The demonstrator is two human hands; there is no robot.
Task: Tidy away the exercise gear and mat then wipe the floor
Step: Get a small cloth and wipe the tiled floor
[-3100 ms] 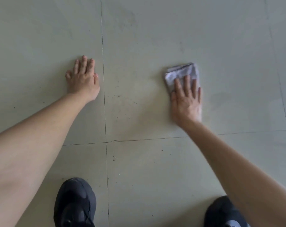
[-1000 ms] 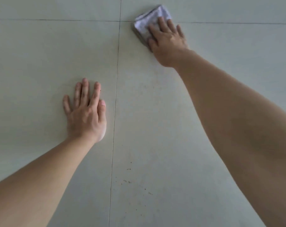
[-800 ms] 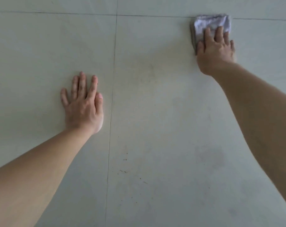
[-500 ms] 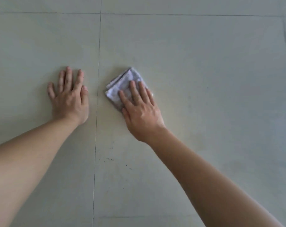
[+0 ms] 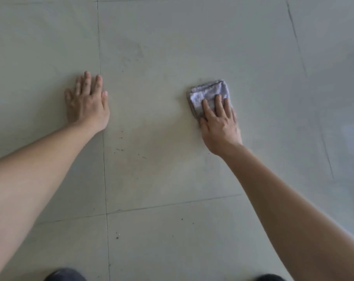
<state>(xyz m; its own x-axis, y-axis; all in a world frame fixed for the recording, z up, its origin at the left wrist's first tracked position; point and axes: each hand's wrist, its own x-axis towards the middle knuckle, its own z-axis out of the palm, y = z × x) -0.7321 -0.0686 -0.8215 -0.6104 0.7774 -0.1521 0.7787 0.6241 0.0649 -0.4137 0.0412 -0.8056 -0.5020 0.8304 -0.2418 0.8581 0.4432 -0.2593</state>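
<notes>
On the pale tiled floor (image 5: 172, 57), right of centre: folded grey-white cloth (image 5: 209, 94), pressed flat under the right hand (image 5: 219, 122), fingers extended over its near half, not curled around it. Well apart to the left, just beside a grout line (image 5: 103, 159): left hand (image 5: 87, 102), palm down, fingers spread flat, holding nothing. Between and nearer: dark specks (image 5: 120, 149). At the near edge: two dark shoe tips (image 5: 65, 275).

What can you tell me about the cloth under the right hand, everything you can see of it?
The cloth is a small pale lilac-grey pad, folded into several layers whose edges show along its far and left sides. It looks like soft terry fabric. It lies flat on the tiled floor, right of centre. The right hand presses on its near half with fingers spread flat; the far half is uncovered.
</notes>
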